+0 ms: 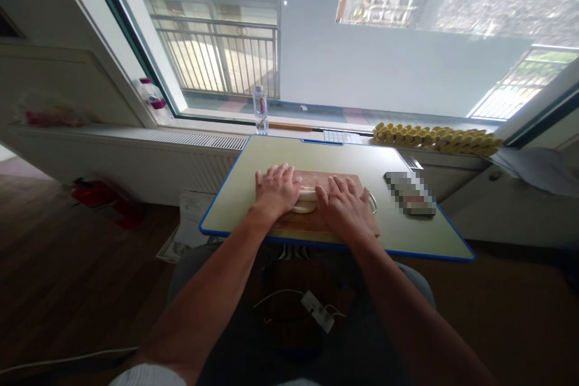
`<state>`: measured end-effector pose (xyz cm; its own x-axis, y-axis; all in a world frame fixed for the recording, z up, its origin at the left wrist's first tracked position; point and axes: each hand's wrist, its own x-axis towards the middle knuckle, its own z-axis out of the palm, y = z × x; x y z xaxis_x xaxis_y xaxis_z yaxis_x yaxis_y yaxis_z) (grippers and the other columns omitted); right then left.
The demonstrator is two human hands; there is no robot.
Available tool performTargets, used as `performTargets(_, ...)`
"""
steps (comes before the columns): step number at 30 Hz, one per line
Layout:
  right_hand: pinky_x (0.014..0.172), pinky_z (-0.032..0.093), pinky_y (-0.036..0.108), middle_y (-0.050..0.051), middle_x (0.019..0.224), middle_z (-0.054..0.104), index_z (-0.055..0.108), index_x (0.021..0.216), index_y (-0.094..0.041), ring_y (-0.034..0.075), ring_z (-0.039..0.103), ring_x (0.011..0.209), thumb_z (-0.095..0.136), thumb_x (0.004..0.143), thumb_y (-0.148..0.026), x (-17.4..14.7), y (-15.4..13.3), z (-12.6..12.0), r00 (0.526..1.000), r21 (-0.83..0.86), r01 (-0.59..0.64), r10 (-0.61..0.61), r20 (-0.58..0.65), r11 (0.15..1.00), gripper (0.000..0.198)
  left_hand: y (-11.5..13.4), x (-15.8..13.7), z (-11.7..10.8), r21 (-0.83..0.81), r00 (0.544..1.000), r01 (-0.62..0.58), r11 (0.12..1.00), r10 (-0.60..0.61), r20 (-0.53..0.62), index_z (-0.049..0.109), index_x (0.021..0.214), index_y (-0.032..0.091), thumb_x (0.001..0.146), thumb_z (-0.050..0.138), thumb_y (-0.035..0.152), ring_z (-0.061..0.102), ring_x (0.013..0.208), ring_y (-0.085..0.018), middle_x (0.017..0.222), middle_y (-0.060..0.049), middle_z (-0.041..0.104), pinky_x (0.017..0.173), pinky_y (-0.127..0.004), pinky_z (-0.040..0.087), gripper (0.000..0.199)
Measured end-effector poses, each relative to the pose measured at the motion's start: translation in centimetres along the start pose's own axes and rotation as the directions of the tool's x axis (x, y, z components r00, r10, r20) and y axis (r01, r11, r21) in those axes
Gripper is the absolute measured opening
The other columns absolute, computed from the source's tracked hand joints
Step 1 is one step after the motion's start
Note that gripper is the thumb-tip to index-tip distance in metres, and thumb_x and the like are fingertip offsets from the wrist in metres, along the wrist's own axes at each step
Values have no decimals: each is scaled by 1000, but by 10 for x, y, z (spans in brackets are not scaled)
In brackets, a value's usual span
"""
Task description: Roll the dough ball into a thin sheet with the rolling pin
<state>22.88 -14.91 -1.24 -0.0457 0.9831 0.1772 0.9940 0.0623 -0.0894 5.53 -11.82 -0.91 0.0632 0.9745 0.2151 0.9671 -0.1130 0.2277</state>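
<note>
My left hand lies palm down with its fingers stretched and spread, over the left end of a pale, dough-like roll. Over the right end rests my right hand, also flat with fingers apart. Between the hands the roll shows as two pale bands; whether these are one piece or two I cannot tell, as both ends are covered. Beneath it is a wooden cutting board with a metal handle on its right side. The board sits on a small blue-edged table.
A blurred-out flat object lies at the table's right. Along the windowsill stand a water bottle and a yellow, bumpy strip. Below are a power strip with cables and a red fire extinguisher on the left.
</note>
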Motion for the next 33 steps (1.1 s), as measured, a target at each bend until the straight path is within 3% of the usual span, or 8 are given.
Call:
performTargets(8, 129, 15, 58, 15, 173, 38, 36, 169, -15, 34, 26, 161, 28, 112, -50, -68, 4, 23, 985, 10, 64, -62, -162, 998, 68, 4, -70, -2, 2, 999, -9, 1000, 9, -51, 48, 164, 30, 111, 26, 51, 33, 162, -28, 172, -3, 44, 135, -59, 17, 61)
performTargets(11, 128, 16, 60, 16, 174, 37, 35, 170, -14, 34, 27, 161, 22, 113, -51, -49, 2, 17, 991, -18, 37, -39, -129, 999, 69, 2, -56, 0, 0, 999, -7, 1000, 7, -49, 48, 163, 29, 111, 25, 50, 32, 162, -29, 172, -3, 44, 134, -61, 16, 61)
performTargets(16, 123, 22, 69, 16, 169, 45, 45, 165, -23, 40, 37, 154, 19, 114, -50, 15, -7, -7, 997, -33, 60, -59, 43, 998, 64, -6, 10, 4, -11, 1000, 26, 1000, -26, 6, 50, 161, 30, 109, 31, 46, 39, 157, -30, 170, -6, 47, 132, -65, 18, 58)
performTargets(19, 121, 25, 68, 16, 166, 50, 50, 161, -24, 40, 41, 151, 21, 114, -50, 34, -10, -12, 996, -25, 55, -53, 72, 998, 62, -9, 31, 3, -18, 997, 48, 999, -46, 57, 50, 160, 29, 108, 32, 47, 41, 156, -31, 170, -8, 47, 131, -67, 20, 58)
performTargets(22, 124, 22, 67, 16, 168, 47, 47, 163, -17, 38, 37, 155, 18, 114, -51, 23, -8, -3, 1000, 8, 15, -15, 25, 1000, 66, -7, 13, 2, -15, 999, 25, 1000, -25, 25, 52, 158, 27, 109, 31, 46, 41, 156, -31, 169, -9, 49, 131, -67, 19, 57)
performTargets(28, 129, 16, 60, 16, 172, 39, 39, 167, -11, 33, 26, 161, 21, 113, -53, -41, 3, 19, 992, 25, 36, -32, -118, 999, 71, 2, -67, 1, -17, 996, -25, 1000, 23, -81, 49, 162, 26, 111, 26, 50, 32, 162, -31, 170, -7, 47, 134, -63, 12, 62)
performTargets(30, 129, 15, 61, 16, 173, 37, 37, 168, -11, 33, 25, 162, 21, 112, -53, -43, 3, 19, 992, 10, 41, -39, -119, 999, 71, 3, -72, 2, -18, 996, -16, 1000, 15, -83, 47, 164, 26, 111, 25, 51, 30, 163, -31, 171, -7, 46, 135, -61, 11, 63)
performTargets(33, 128, 14, 66, 16, 173, 38, 38, 167, -14, 34, 28, 160, 16, 113, -54, -15, 0, 14, 997, 2, 29, -29, -70, 1000, 71, -1, -45, 3, -15, 998, -7, 1000, 7, -66, 51, 161, 26, 111, 25, 52, 32, 162, -32, 168, -6, 49, 134, -63, 11, 62)
